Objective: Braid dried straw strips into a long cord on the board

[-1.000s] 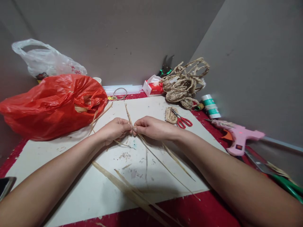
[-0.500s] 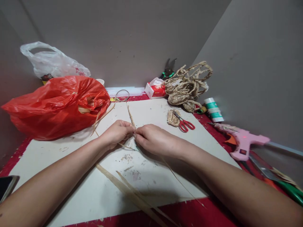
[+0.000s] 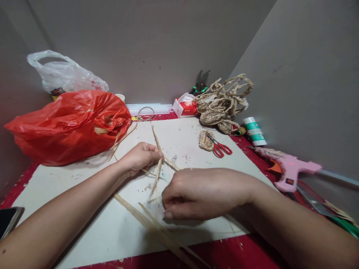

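In the head view, the strands (image 3: 156,175) are pinched between the fingertips of the left hand (image 3: 140,157), over the middle of the board (image 3: 70,194), at the same place as a second ago. The right hand (image 3: 202,192) is no longer joined to the left at the pinch. It is drawn back toward the body and is seen curled, knuckles up, just beside the loose strips (image 3: 131,209). Whether anything is gripped in it cannot be told. Below the pinch the strands now lie slack, so the two-handed twisting is judged to be paused.
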